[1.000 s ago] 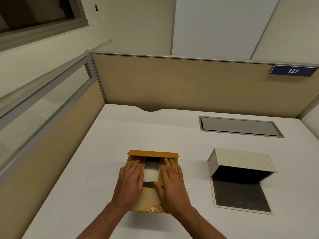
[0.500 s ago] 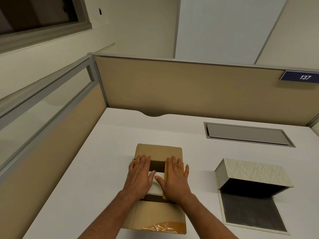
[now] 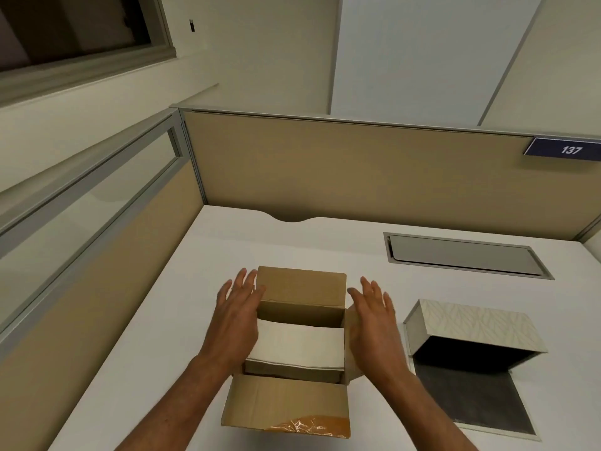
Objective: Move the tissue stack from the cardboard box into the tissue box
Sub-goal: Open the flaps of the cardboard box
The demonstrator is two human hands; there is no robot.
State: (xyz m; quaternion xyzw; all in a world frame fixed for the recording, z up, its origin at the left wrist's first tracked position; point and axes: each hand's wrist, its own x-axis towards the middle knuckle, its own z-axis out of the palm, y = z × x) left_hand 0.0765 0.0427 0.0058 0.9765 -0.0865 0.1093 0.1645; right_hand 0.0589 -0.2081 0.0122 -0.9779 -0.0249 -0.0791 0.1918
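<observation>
A brown cardboard box (image 3: 300,286) sits on the white desk with its flaps spread open. Inside lies a white tissue stack (image 3: 299,345), its top fully visible. My left hand (image 3: 235,315) presses flat on the box's left flap, fingers spread. My right hand (image 3: 374,323) presses the right flap outward in the same way. Neither hand touches the tissues. To the right stands the tissue box (image 3: 468,323), cream with a leaf pattern, its lid raised and its dark base panel lying open toward me.
A grey cable hatch (image 3: 465,255) is set into the white desk (image 3: 182,320) at the back right. Tan partition walls close the back and left sides. A blue sign reading 137 (image 3: 569,149) hangs on the back partition.
Both hands moved apart from the middle of the box to its sides, pushing the side flaps open. The tissue stack inside became fully visible.
</observation>
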